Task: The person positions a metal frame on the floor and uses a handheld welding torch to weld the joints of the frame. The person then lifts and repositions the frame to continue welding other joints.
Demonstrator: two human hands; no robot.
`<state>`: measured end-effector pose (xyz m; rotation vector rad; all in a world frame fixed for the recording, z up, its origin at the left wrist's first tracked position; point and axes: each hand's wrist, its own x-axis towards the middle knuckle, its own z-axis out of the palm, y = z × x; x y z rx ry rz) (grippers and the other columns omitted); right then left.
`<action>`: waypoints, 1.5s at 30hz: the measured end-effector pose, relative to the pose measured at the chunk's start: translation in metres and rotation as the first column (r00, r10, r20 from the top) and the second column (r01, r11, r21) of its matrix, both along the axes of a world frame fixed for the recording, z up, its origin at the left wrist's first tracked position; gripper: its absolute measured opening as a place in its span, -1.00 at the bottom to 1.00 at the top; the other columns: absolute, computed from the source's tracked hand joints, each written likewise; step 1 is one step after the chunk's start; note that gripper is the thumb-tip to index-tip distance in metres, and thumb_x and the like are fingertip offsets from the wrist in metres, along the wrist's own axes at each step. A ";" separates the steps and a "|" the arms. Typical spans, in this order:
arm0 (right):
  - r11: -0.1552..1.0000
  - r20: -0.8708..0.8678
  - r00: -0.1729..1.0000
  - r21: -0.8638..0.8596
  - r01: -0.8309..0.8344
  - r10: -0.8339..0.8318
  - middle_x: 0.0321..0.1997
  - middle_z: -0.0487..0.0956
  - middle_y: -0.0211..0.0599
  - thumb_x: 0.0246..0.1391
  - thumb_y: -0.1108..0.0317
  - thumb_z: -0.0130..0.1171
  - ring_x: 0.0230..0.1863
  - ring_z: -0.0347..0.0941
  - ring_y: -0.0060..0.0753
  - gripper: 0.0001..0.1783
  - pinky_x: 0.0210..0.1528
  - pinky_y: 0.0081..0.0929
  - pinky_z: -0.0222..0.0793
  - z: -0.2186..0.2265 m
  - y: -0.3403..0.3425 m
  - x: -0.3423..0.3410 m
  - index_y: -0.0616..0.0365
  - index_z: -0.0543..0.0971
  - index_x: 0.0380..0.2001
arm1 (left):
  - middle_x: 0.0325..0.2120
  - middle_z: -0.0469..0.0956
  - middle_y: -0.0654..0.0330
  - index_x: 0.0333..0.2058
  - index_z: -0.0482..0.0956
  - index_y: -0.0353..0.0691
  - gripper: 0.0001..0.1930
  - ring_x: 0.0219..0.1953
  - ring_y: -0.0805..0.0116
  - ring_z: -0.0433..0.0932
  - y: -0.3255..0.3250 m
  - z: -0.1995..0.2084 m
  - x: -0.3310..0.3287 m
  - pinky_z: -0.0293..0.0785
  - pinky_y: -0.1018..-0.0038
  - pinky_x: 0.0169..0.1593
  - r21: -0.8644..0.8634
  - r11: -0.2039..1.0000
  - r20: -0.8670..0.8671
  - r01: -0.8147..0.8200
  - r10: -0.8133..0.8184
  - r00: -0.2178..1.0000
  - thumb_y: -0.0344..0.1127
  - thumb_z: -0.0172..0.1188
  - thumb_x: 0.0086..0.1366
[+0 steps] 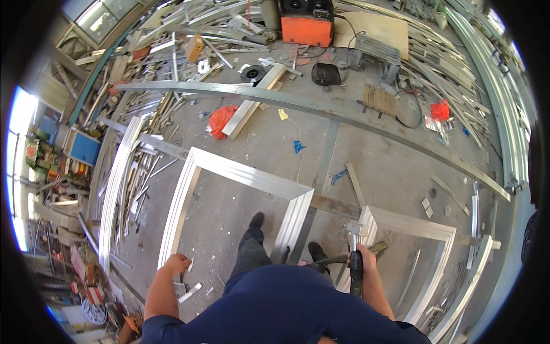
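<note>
My right hand (367,261) is wrapped round the black grip of a hammer (356,265), its pale metal head pointing away from me. The head overlaps the near-left corner of the right metal frame (412,222) in the picture; I cannot tell whether they touch. At the lower left, my left hand (176,263) is closed with curled fingers beside the near end of the left metal frame (229,170). A small white bit shows by its fingertips; whether the hand grips that or the frame is unclear.
A long steel beam (275,98) crosses ahead, joined to a crossbar (327,152). Long profiles (119,189) lie at left. An orange machine (307,30), red bags (222,121) and heaps of metal offcuts are farther off. A blue box (85,147) stands at far left.
</note>
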<state>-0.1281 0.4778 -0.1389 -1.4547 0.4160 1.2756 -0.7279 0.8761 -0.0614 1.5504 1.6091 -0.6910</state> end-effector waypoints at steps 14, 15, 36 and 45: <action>0.220 0.032 0.372 -0.853 -0.474 0.928 -0.32 0.62 0.13 0.15 -0.15 0.12 -0.21 0.57 0.21 -0.16 -0.10 -0.02 0.44 0.166 0.141 -0.187 -0.02 0.17 0.40 | -0.44 0.61 0.17 -0.19 0.57 -0.37 -0.76 -0.49 0.38 0.56 0.376 -0.174 0.076 0.47 0.45 -0.40 -0.004 0.988 0.442 -0.154 0.140 0.886 -0.26 0.16 0.37; 0.173 -0.018 0.363 -0.856 -0.487 0.932 -0.33 0.63 0.10 0.15 -0.17 0.11 -0.25 0.57 0.18 -0.17 -0.15 -0.03 0.45 0.177 0.144 -0.190 -0.05 0.19 0.39 | -0.44 0.61 0.17 -0.20 0.57 -0.37 -0.76 -0.48 0.38 0.56 0.372 -0.186 0.080 0.47 0.45 -0.39 -0.043 0.992 0.438 -0.123 0.129 0.890 -0.26 0.17 0.36; 0.378 -0.025 0.700 -0.828 -0.414 0.713 -0.18 0.67 -0.10 0.20 -0.05 0.07 -0.13 0.59 0.04 -0.37 -0.10 -0.08 0.48 0.230 0.138 -0.329 -0.10 0.33 0.28 | -0.49 0.60 0.08 -0.27 0.52 -0.31 -0.71 -0.51 0.25 0.60 0.332 -0.210 0.176 0.51 0.32 -0.45 -0.387 0.680 0.157 0.623 -0.617 0.771 -0.15 0.09 0.41; 0.311 0.229 0.961 -0.912 0.267 -0.154 -0.18 0.64 0.13 0.18 -0.07 0.10 -0.10 0.56 0.21 -0.34 -0.05 0.00 0.44 0.191 0.084 -0.612 0.05 0.38 0.25 | -0.38 0.59 0.04 -0.17 0.49 -0.35 -0.69 -0.46 0.22 0.59 0.285 -0.231 0.327 0.55 0.35 -0.37 -0.262 0.663 0.418 0.701 -0.577 0.702 -0.17 0.15 0.34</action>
